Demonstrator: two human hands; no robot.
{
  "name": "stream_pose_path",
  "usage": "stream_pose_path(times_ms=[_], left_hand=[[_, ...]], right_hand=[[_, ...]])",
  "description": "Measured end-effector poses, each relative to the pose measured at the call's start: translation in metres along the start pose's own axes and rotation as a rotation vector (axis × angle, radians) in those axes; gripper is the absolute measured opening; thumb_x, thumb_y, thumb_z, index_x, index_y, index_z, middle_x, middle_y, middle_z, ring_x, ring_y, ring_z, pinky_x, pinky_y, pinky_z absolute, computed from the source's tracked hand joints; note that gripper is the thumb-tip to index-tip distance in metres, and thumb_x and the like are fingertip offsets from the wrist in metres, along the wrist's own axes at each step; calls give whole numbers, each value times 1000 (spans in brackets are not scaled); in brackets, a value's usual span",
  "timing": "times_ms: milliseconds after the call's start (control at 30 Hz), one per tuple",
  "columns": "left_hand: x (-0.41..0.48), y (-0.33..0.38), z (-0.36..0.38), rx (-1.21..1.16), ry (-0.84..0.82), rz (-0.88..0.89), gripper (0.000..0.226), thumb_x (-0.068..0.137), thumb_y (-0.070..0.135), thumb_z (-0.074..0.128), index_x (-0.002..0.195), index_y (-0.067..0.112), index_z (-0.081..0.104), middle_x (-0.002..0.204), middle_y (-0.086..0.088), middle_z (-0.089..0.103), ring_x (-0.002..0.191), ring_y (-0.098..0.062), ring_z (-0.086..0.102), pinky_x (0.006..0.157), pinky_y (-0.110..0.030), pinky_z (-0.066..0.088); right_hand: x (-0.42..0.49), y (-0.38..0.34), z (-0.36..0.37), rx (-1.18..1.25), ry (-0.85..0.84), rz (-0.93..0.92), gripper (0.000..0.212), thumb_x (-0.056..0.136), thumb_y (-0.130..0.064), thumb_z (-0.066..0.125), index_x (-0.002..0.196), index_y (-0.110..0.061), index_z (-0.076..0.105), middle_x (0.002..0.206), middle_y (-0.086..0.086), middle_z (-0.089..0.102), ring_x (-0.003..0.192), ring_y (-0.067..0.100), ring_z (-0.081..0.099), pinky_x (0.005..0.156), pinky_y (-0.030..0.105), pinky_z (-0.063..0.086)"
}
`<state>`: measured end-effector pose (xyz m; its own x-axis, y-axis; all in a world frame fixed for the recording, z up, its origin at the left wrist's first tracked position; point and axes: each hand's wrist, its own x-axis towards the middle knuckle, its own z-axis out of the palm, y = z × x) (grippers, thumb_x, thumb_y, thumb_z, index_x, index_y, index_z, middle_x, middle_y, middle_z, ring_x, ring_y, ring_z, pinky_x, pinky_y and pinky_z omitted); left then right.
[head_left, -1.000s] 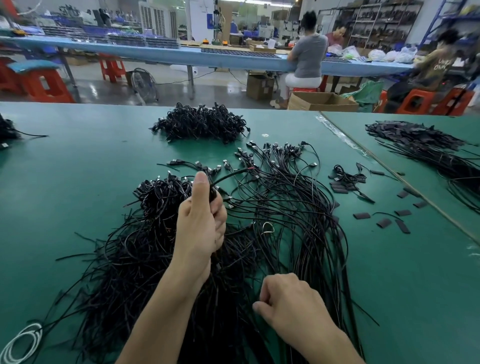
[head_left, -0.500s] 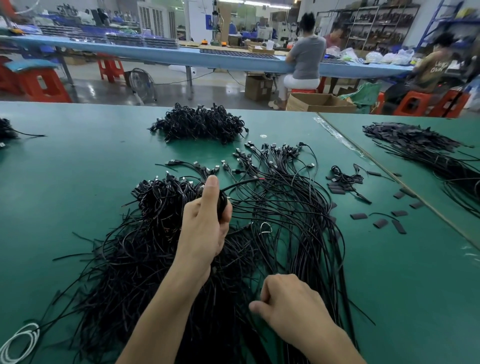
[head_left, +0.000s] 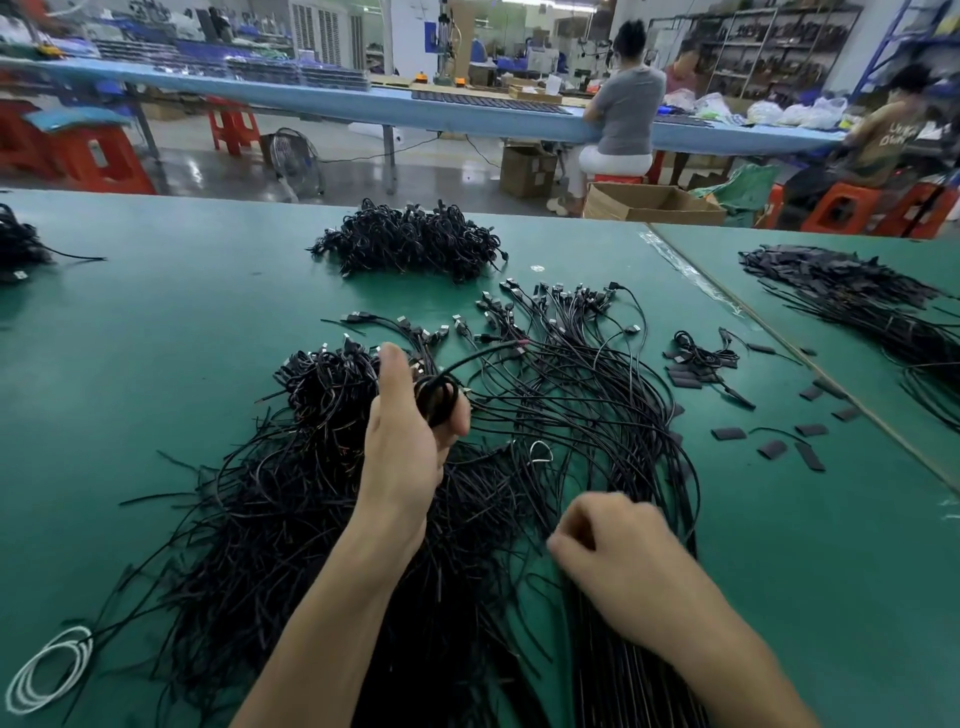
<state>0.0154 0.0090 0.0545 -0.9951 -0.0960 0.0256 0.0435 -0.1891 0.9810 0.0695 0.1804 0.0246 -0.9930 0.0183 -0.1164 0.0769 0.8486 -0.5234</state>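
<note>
A coiled cable (head_left: 439, 397) is held raised above the middle of the green table (head_left: 156, 322), gripped in the left hand (head_left: 410, 441). The fingers are curled round its small loops and the thumb is pointed up beside them, presumably so that the turns cannot spring apart. One free tail runs from the coil to the far right, over the loose cables (head_left: 597, 415), which are fanned out with their plugs at the far side. This arrangement seems meant to let single leads be drawn off. The right hand (head_left: 618, 556) is lowered at the near ends of those cables with its fingers bent; because it is blurred, it cannot be said whether a lead is pinched. A far heap (head_left: 410, 241) of wound bundles is seen beyond, probably where finished coils are put.
</note>
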Motion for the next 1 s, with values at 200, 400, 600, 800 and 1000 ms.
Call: stream_pose_path(times_ms=[200, 400, 600, 800, 1000], left_hand=[[-4, -2, 3, 102, -257, 83, 60, 104, 39, 41, 53, 19, 66, 42, 10, 38, 34, -6, 24, 35, -16, 20], [-9, 0, 8, -2, -427, 104, 21, 88, 29, 54, 92, 9, 57, 60, 8, 53, 47, -3, 45, 44, -12, 37], [-12, 2, 12, -23, -375, 103, 47, 109, 18, 27, 100, -8, 66, 46, 11, 60, 39, 4, 54, 42, -5, 38], [-9, -2, 11, -39, -257, 92, 56, 108, 37, 28, 97, 14, 77, 41, 6, 34, 33, -10, 22, 38, -18, 19], [-5, -6, 11, -82, -196, 75, 59, 107, 40, 31, 81, 17, 78, 40, 5, 31, 33, -10, 19, 39, -16, 21]], right_hand=[[6, -32, -18, 425, 407, -233, 17, 95, -23, 65, 78, -28, 62, 73, -23, 64, 60, -3, 57, 55, 7, 40], [5, -44, -21, 596, 345, -417, 12, 94, -17, 65, 93, -27, 72, 71, -14, 65, 57, 4, 54, 54, 9, 38], [3, -42, -24, 413, 272, -422, 29, 93, -7, 66, 113, -26, 74, 101, -14, 70, 89, 5, 66, 80, 16, 52], [2, -40, -20, 565, 345, -301, 14, 89, -16, 72, 87, -30, 72, 71, -15, 67, 62, 2, 59, 58, 13, 45], [0, -51, -11, 437, 403, -317, 16, 96, -17, 62, 87, -30, 63, 78, -17, 60, 69, -2, 56, 59, 11, 43]])
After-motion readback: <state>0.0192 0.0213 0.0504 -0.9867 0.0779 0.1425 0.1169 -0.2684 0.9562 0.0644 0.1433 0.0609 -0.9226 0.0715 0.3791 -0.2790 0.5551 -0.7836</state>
